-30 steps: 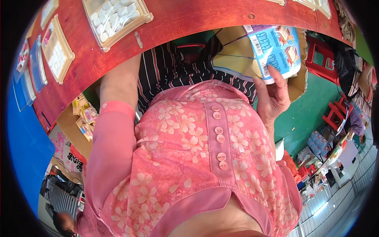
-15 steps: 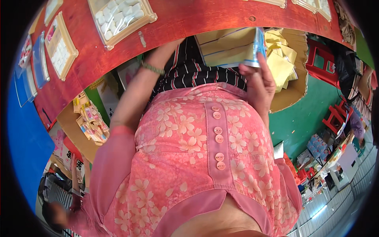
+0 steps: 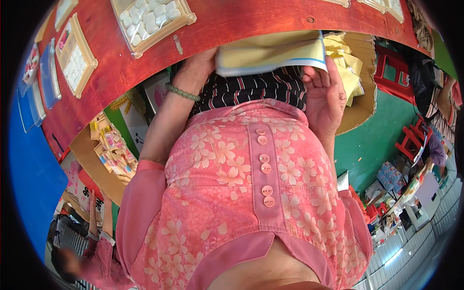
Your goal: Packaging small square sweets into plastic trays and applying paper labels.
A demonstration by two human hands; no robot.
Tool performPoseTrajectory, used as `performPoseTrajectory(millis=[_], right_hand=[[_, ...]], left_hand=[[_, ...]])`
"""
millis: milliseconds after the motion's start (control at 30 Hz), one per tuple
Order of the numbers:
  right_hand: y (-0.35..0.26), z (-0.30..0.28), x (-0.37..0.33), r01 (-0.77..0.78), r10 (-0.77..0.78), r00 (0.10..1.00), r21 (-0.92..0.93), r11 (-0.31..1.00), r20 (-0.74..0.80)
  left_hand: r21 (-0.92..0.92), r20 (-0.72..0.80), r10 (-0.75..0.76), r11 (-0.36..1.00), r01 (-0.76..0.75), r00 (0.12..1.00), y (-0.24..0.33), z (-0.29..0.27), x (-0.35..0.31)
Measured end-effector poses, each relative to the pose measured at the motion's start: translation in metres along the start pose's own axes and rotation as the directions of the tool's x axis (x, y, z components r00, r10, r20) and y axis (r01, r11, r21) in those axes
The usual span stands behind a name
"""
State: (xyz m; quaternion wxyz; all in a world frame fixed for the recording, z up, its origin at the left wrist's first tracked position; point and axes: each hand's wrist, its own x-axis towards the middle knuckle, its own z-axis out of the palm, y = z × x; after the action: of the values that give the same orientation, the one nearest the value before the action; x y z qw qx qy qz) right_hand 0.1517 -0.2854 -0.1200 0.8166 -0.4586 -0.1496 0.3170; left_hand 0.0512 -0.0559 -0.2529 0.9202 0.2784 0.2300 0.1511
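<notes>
A yellow sheet of paper or thin card (image 3: 270, 53) with a blue and white border spans the gap between my hands, above my lap and just under the table edge. My left hand (image 3: 205, 60), with a bead bracelet on the wrist, grips its left end; the fingertips are hidden behind it. At the right end, my right hand (image 3: 328, 89) has its fingers curled on the sheet's lower corner. Close to that hand stands a cardboard box (image 3: 368, 82) holding several folded yellow papers (image 3: 349, 72).
On the red table (image 3: 232, 21) lie a clear-covered tray of white pieces (image 3: 152, 21) and a smaller tray (image 3: 75, 63). Another carton (image 3: 89, 150) of small packs (image 3: 113, 145) stands left. Red stools (image 3: 394, 72) are at right; a person (image 3: 67, 261) is at lower left.
The sheet, showing creased panels and a blue printed side before, now stretches wider toward the left. My left hand has come into view at its left end; my right hand has shifted slightly right.
</notes>
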Motion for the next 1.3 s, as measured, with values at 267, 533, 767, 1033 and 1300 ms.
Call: performPoseTrajectory(millis=[267,533,767,1033,1300], right_hand=[[0.002,0.001,-0.012,-0.202,0.100,0.977,-0.679,0.706,-0.186],[-0.002,0.009,-0.005,-0.232,0.276,0.960,-0.699,0.676,-0.051],[0.005,0.024,0.012,-0.298,0.443,0.895,-0.674,0.676,0.049],[0.016,0.017,0.017,-0.226,0.419,0.903,-0.722,0.653,0.096],[-0.005,0.018,0.028,-0.563,0.565,0.808,-0.503,0.656,-0.169]], left_hand=[[0.323,-0.227,0.261,0.929,-0.181,0.938,0.006,-0.034,-0.007],[-0.189,-0.164,0.051,0.978,-0.082,0.985,0.045,-0.007,-0.058],[-0.262,-0.166,-0.127,0.962,0.080,0.978,0.031,0.017,-0.074],[-0.302,0.078,-0.171,0.935,0.187,0.982,-0.005,0.038,-0.044],[0.061,-0.261,-0.322,0.935,0.348,0.910,-0.015,0.052,-0.028]])
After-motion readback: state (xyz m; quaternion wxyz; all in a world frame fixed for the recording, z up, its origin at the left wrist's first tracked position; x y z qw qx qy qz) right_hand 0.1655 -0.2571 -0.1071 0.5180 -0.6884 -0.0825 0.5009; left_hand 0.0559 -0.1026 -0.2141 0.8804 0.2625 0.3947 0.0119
